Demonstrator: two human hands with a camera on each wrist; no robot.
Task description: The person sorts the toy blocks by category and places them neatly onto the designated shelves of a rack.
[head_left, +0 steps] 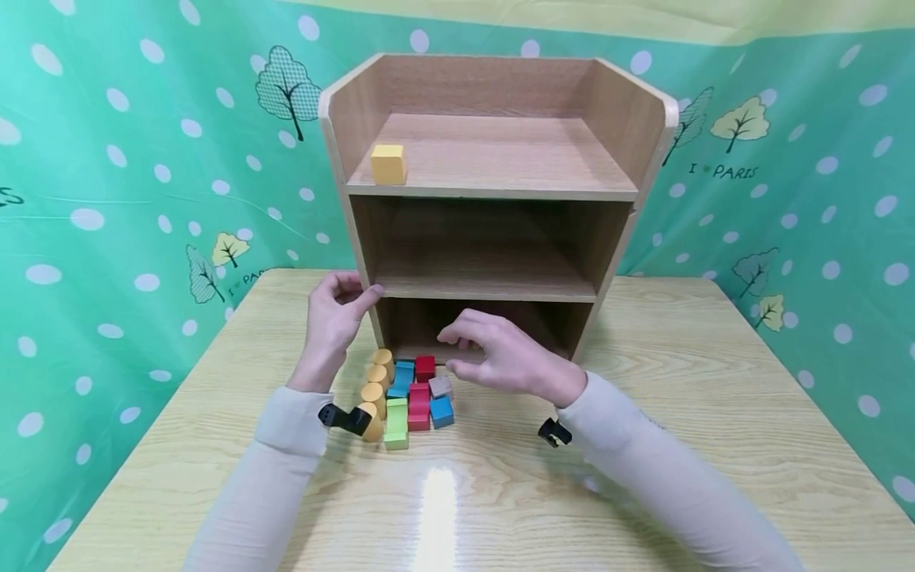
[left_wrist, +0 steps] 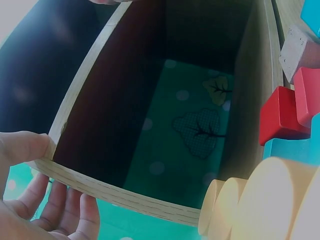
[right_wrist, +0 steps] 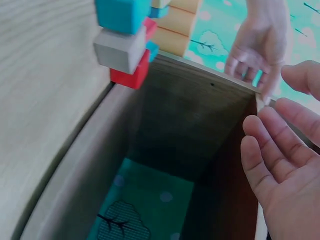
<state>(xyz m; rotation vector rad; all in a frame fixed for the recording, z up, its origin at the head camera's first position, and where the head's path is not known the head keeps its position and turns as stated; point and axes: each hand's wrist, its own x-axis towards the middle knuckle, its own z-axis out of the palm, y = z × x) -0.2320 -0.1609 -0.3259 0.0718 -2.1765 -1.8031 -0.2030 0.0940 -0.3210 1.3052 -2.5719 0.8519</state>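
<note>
**Layout and Contact Status**

The shelf [head_left: 486,266] stands upright near the far edge of the table [head_left: 643,445]. The left hand [head_left: 334,318] pinches the shelf's left side at the middle board's front edge, thumb in front, fingers outside. The right hand [head_left: 503,356] is half open, holds nothing and hovers before the bottom compartment. The blocks [head_left: 418,407] are grouped at the shelf's lower left front corner. A yellow cube [head_left: 388,165] sits at the top board's front left corner.

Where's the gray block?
In the head view, the gray block is below-left of the right hand, between the red cube and the blue block.
</note>
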